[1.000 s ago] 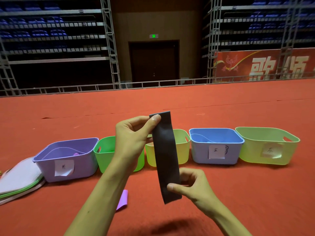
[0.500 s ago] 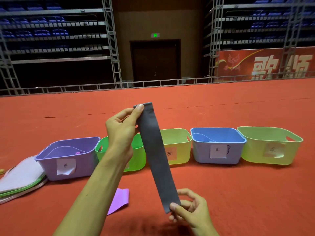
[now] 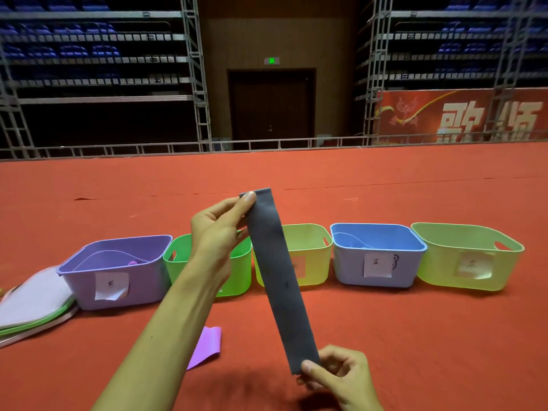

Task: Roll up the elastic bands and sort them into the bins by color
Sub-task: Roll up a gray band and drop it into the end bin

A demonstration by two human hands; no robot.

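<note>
Left hand (image 3: 218, 229) pinches a grey band's (image 3: 278, 280) top end, right hand (image 3: 338, 372) its bottom end. It looks thin, limp and stretchy, probably best rolled from the bottom end.

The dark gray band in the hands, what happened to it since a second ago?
The right hand moved down toward the bottom of the view, drawing the dark gray band out longer and straighter. The left hand lifted the top end a little. Both hands kept pinching the band's ends; nothing was let go. The bins and the purple band on the red floor stayed put.
</note>
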